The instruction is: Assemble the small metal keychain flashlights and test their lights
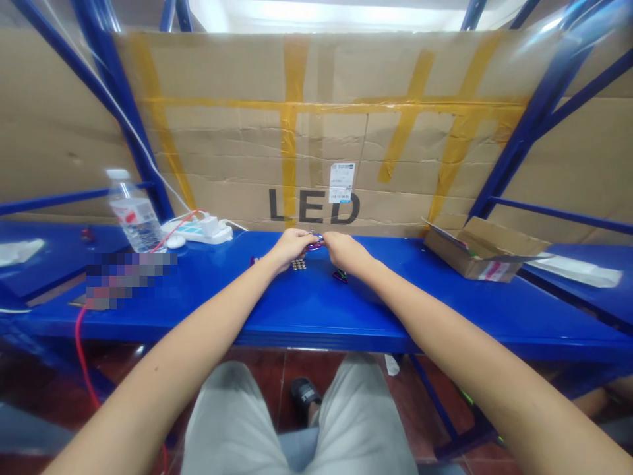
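Note:
My left hand (291, 248) and my right hand (343, 252) meet near the back of the blue metal table top (306, 316). Between their fingertips is a small magenta metal piece (314, 244), partly hidden by my fingers. Just below my left hand lies a small cluster of silvery metal parts (299, 264). A small magenta-and-green metal piece (339, 276) rests below my right hand. Another small purple piece (252, 260) lies left of my left hand.
A plastic water bottle (134, 212) and white power strip (198, 230) with a red cable stand back left. An open cardboard box (477, 251) sits back right. A taped cardboard sheet (316, 125) and blue steel shelf uprights (534, 132) rise behind. A pixelated patch (123, 280) covers part of the table.

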The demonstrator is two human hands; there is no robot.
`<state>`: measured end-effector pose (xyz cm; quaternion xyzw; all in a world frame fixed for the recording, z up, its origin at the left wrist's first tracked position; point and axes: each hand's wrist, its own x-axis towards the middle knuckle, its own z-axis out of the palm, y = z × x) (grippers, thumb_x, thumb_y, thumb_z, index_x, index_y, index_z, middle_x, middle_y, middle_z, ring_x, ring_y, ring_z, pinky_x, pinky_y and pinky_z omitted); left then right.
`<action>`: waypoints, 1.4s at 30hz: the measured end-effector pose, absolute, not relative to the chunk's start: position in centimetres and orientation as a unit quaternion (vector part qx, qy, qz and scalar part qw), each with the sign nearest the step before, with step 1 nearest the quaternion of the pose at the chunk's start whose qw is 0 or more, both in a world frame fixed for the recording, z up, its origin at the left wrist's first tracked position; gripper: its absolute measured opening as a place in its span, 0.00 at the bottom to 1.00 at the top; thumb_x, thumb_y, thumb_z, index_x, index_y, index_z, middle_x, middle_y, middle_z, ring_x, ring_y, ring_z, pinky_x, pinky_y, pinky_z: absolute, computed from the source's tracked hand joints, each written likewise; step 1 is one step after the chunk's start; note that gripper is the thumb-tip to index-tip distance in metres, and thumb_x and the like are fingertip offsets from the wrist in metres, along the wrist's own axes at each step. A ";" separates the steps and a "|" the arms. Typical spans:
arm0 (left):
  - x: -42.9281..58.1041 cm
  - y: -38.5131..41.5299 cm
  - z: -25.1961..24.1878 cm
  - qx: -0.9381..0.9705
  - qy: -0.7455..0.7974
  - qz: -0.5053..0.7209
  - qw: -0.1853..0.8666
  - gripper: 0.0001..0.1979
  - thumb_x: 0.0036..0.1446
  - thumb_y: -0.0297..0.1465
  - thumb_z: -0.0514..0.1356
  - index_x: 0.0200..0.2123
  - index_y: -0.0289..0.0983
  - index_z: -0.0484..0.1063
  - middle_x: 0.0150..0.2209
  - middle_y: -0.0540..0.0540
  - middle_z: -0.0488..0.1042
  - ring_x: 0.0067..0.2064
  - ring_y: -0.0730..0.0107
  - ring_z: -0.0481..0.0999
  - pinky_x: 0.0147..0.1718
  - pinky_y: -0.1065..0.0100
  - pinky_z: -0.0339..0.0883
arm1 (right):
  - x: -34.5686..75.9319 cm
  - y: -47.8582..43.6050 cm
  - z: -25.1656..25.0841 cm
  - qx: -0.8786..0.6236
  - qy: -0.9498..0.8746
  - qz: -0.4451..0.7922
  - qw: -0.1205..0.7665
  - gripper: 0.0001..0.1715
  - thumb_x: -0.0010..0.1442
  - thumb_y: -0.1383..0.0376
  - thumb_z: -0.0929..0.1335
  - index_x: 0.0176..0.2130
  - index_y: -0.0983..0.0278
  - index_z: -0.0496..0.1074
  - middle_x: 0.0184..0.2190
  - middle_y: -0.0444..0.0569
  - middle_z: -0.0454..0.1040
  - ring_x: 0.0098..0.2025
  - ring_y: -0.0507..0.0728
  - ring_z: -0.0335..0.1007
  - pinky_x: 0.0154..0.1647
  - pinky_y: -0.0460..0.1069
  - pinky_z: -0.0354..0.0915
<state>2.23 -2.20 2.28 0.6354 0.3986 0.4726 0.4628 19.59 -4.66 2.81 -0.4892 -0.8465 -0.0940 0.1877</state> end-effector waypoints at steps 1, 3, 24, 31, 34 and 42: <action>2.2 -2.2 2.3 0.633 0.396 0.469 0.471 0.14 0.51 0.29 0.65 0.17 0.36 0.66 0.15 0.53 0.60 0.18 0.79 0.57 0.19 0.71 0.45 | 19.7 -4.6 2.8 -0.482 -0.850 -0.091 0.192 0.14 0.71 0.66 0.57 0.46 0.68 0.69 0.45 0.61 0.76 0.43 0.61 0.72 0.41 0.50 0.58; 2.2 -2.2 2.1 0.631 0.390 0.466 0.483 0.13 0.50 0.28 0.65 0.17 0.36 0.66 0.15 0.54 0.59 0.17 0.80 0.56 0.19 0.71 0.45 | 19.8 -4.5 2.9 -0.468 -0.856 -0.079 0.204 0.14 0.71 0.65 0.58 0.44 0.68 0.69 0.43 0.60 0.77 0.43 0.60 0.71 0.41 0.49 0.58; 2.5 -2.5 2.2 0.669 0.359 0.524 0.386 0.13 0.55 0.31 0.63 0.21 0.35 0.67 0.17 0.52 0.65 0.21 0.76 0.63 0.23 0.71 0.55 | 19.0 -5.4 3.3 -0.407 -0.676 0.353 0.503 0.19 0.60 0.50 0.69 0.39 0.61 0.63 0.28 0.45 0.73 0.22 0.50 0.65 0.18 0.44 0.60; 2.9 -2.8 2.0 0.652 0.354 0.528 0.413 0.15 0.54 0.30 0.63 0.19 0.36 0.64 0.16 0.53 0.63 0.20 0.77 0.62 0.23 0.71 0.55 | 19.4 -5.0 3.5 -0.468 -0.720 0.255 0.444 0.08 0.63 0.60 0.64 0.37 0.63 0.66 0.29 0.47 0.73 0.23 0.50 0.63 0.23 0.46 0.62; 2.9 -3.1 2.1 0.659 0.353 0.509 0.426 0.12 0.54 0.28 0.64 0.21 0.35 0.66 0.16 0.53 0.63 0.20 0.77 0.61 0.23 0.71 0.55 | 19.7 -4.7 3.5 -0.456 -0.755 0.188 0.433 0.07 0.62 0.64 0.63 0.34 0.64 0.68 0.28 0.47 0.73 0.28 0.52 0.66 0.31 0.46 0.63; 2.4 -3.2 2.3 0.731 0.383 0.438 0.355 0.10 0.56 0.31 0.62 0.24 0.34 0.71 0.17 0.53 0.65 0.21 0.75 0.62 0.24 0.70 0.54 | 20.0 -4.1 3.0 -0.412 -0.797 0.102 0.430 0.09 0.58 0.70 0.62 0.29 0.65 0.69 0.22 0.44 0.71 0.27 0.53 0.65 0.34 0.46 0.59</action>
